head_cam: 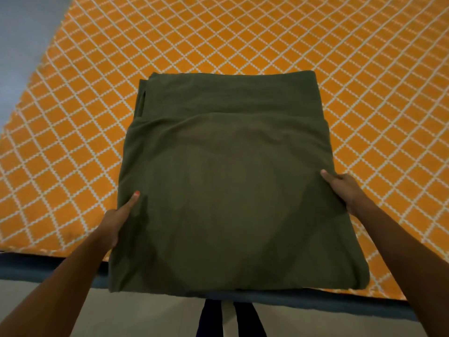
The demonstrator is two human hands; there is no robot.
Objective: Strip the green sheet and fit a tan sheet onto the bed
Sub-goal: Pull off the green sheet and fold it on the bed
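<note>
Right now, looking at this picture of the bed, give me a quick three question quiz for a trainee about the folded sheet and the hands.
1. True or false: the green sheet is spread flat over the whole bed.
2. Multiple choice: what pattern shows on the mattress under the sheet? A) plain white B) orange with a white diamond grid C) blue stripes
3. Short answer: where do the left hand and the right hand sit on the sheet?

Key
1. False: it lies folded into a rectangle near the bed's front edge.
2. B.
3. One at each side edge of the fold, thumbs on top, other fingers hidden beneath the cloth.
</note>
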